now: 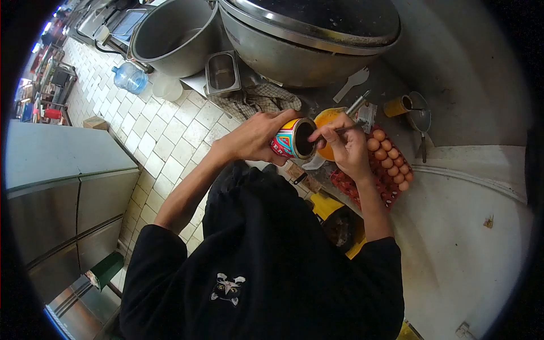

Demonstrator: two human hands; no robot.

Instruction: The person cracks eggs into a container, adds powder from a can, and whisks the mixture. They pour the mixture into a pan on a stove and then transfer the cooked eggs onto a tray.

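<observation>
My left hand point(258, 135) is wrapped round a red, yellow and blue tin can point(286, 139), tilted with its dark open mouth toward the right. At that mouth, my right hand point(347, 144) pinches a thin dark handle, perhaps of a spoon, whose lower end is hidden in or behind the fingers. Behind the can and my right hand is a bowl of orange-yellow liquid point(327, 118), with a metal whisk handle point(357, 105) leaning out of it. Brown eggs point(387, 154) sit in a red tray point(403, 182) just right of my right wrist.
A large lidded pot point(277, 48) and an empty grey pot point(175, 42) stand at the back. Near them are a steel container point(222, 72), a checked cloth point(260, 99) and a white spatula point(351, 84). A yellow can point(396, 106) and a strainer point(419, 119) lie at right.
</observation>
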